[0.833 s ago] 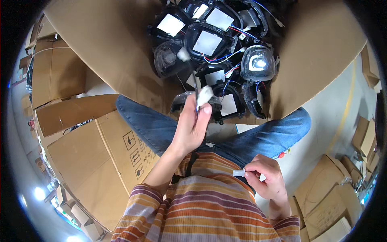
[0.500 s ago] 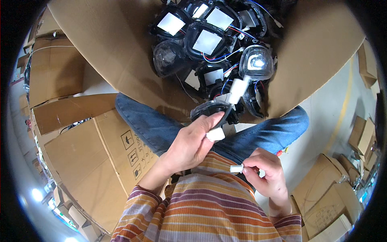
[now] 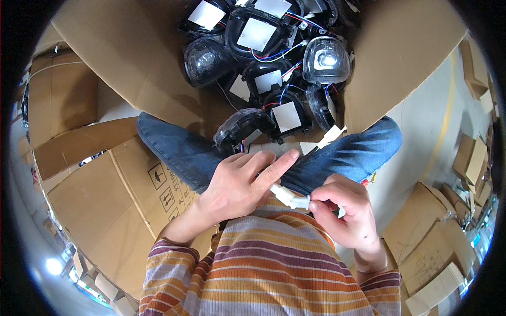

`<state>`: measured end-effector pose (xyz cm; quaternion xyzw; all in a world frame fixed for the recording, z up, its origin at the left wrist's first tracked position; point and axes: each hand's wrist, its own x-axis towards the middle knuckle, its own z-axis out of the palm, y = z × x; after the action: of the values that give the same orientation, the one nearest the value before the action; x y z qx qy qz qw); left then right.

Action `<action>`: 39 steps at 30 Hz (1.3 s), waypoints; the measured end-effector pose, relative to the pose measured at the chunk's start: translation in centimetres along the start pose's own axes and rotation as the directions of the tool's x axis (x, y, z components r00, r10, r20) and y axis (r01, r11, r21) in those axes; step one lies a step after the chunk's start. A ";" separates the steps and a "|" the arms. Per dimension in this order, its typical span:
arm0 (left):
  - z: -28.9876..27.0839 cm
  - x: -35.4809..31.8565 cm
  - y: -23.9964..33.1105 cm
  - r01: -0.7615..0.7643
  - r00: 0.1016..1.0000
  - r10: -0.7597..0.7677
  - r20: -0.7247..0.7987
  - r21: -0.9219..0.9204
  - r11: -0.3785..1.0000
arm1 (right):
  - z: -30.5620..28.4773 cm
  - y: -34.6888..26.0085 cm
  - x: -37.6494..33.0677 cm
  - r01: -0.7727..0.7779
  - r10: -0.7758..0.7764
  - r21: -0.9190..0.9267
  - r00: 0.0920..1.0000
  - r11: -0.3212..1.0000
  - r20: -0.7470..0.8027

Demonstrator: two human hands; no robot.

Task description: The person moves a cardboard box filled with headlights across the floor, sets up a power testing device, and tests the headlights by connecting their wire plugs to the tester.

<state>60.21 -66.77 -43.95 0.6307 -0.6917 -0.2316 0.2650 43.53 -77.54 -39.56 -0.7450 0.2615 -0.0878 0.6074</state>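
Both hands joined just above the lap on one small white plastic connector block (image 3: 289,197). Left hand (image 3: 240,181) laid over its upper end, index finger stretched along it; right hand (image 3: 345,210) pinching the lower end between thumb and fingertips. Beyond the blue-jeaned knees (image 3: 179,150), an open brown cardboard box (image 3: 132,68) heaped with black wired lamp housings (image 3: 263,73)

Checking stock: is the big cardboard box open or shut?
Open: the cardboard box has its flaps spread, showing black lamp units piled inside.
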 end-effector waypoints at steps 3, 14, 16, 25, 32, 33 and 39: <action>0.6 -0.1 -0.3 -0.009 0.998 0.012 -0.066 0.032 0.999 | 0.6 -0.1 -0.2 -0.056 0.055 -0.012 0.997 0.998 -0.046; 1.5 -0.7 0.5 0.090 0.996 -0.089 0.023 -0.073 0.993 | 1.7 1.0 -0.6 -0.049 0.039 -0.122 0.996 0.991 -0.084; 1.4 -0.7 0.5 0.101 0.995 -0.098 0.030 -0.086 0.991 | 1.4 1.2 -0.9 -0.035 0.027 -0.111 0.997 0.993 -0.079; 0.4 -1.4 -0.8 0.133 0.990 -0.123 0.071 -0.775 0.617 | -1.5 0.5 -3.2 -0.258 0.268 0.285 0.963 0.923 0.002; -0.2 -1.6 -1.3 0.165 0.986 -0.111 0.126 -0.847 0.506 | -3.0 0.8 -2.6 -0.157 0.157 0.254 0.987 0.954 0.018; -0.2 -1.6 -1.4 0.169 0.985 -0.113 0.129 -0.847 0.504 | -2.9 0.8 -2.5 -0.093 0.099 0.202 0.995 0.975 -0.019; -0.1 -1.8 -1.6 0.092 0.995 -0.018 0.096 -0.865 0.493 | -2.4 0.8 -2.2 -0.040 0.046 0.179 0.998 0.983 -0.030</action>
<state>61.65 -65.15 -45.07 0.4248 -0.4704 -0.5792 0.5127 40.39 -78.62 -39.33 -0.6803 0.2789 -0.1103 0.6687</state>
